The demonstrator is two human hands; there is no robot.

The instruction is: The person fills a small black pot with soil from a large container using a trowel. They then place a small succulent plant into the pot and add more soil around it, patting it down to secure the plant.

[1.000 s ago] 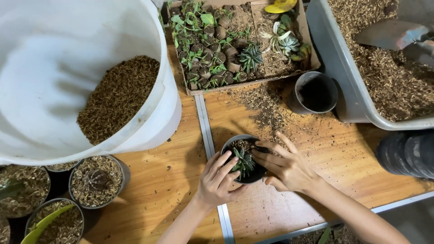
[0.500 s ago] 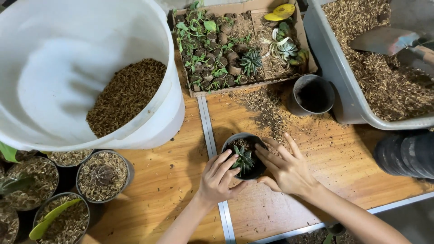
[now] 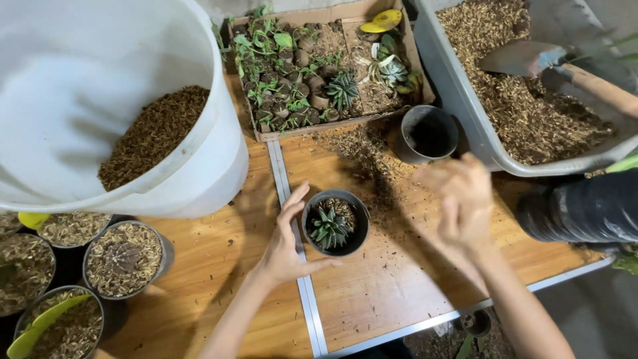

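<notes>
Succulent pot point(image 3: 334, 223), small, round and black, stands on the wooden table point(image 3: 219, 266) just right of the metal strip that runs down the tabletop. A spiky green succulent point(image 3: 327, 229) already sits in it, off to the left side, with brown husk mix filling the rest of the pot close to the rim. So the planting itself looks done and the topping-up looks near its end; some levelling of the mix may be what remains.

Working from the left: a big white bucket point(image 3: 199, 166) holds more of the husk mix, and several finished pots topped with the same mix stand below it. The left hand point(image 3: 284, 247) lies open against the pot's left wall, fingers spread and thumb under the near side, steadying it without closing around it. Behind, a cardboard tray point(image 3: 332, 123) carries many small plants waiting. An empty grey pot point(image 3: 428, 135) stands near the tray's corner. Loose mix is scattered over the table between the two pots. The right hand point(image 3: 462, 199) is lifted clear of the pot, blurred, fingers apart and holding nothing that I can make out. Farthest right, a grey tub point(image 3: 478, 143) of mix holds a trowel point(image 3: 525, 58).
</notes>
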